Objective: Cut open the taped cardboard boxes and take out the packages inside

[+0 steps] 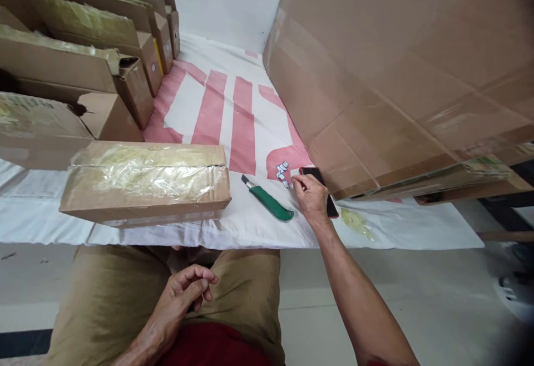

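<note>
My right hand point(309, 194) reaches over the white and red sheet point(217, 110), fingers curled and pinching at a small white slip beside a dark phone-like slab point(317, 176). A cluster of small white labels point(282, 170) lies just left of its fingertips. A green utility knife point(269, 199) rests on the sheet to the left of that hand, blade tip out. My left hand point(186, 293) rests on my lap with fingers loosely curled, nothing visible in it. A taped cardboard box point(146, 182) lies flat near the table's front edge.
Several long cardboard boxes point(83, 49) are stacked at the left and back. A very large carton point(396, 71) looms over the right side of the table. A crumpled bit of yellowish tape point(354, 222) lies by the front edge. Pale floor shows below.
</note>
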